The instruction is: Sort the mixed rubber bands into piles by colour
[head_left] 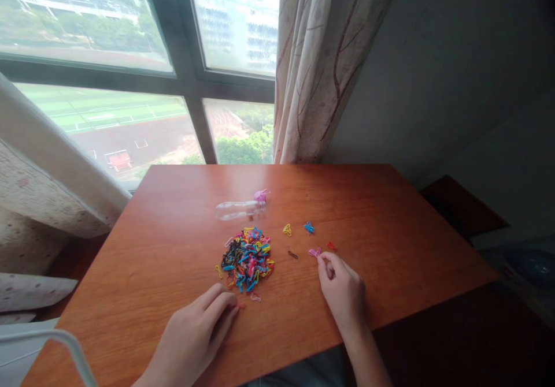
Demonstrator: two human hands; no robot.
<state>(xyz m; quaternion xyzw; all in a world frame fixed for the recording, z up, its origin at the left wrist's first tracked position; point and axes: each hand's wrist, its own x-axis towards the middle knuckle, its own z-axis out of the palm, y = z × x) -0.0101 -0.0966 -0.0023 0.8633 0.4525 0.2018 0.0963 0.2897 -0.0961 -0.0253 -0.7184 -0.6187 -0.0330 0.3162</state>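
A heap of small elastic bands (247,260) in many colours lies on the wooden table. My left hand (195,329) is closed in a pinch at the heap's near left side, with an orange elastic band (241,305) at its fingertips. To the right, my right hand (342,289) pinches pink elastic bands (314,252) at the tabletop. Small groups sit close by: yellow bands (287,230), blue bands (309,227), red bands (331,245) and a dark brown band (293,255). The fingers partly hide what each hand grips.
Behind the heap lies a clear plastic item (238,209) with a pink-purple piece (261,195) at its right end. A window (182,86) and a patterned curtain (321,58) stand beyond the table (411,248). A pale curved bar (65,341) is at lower left.
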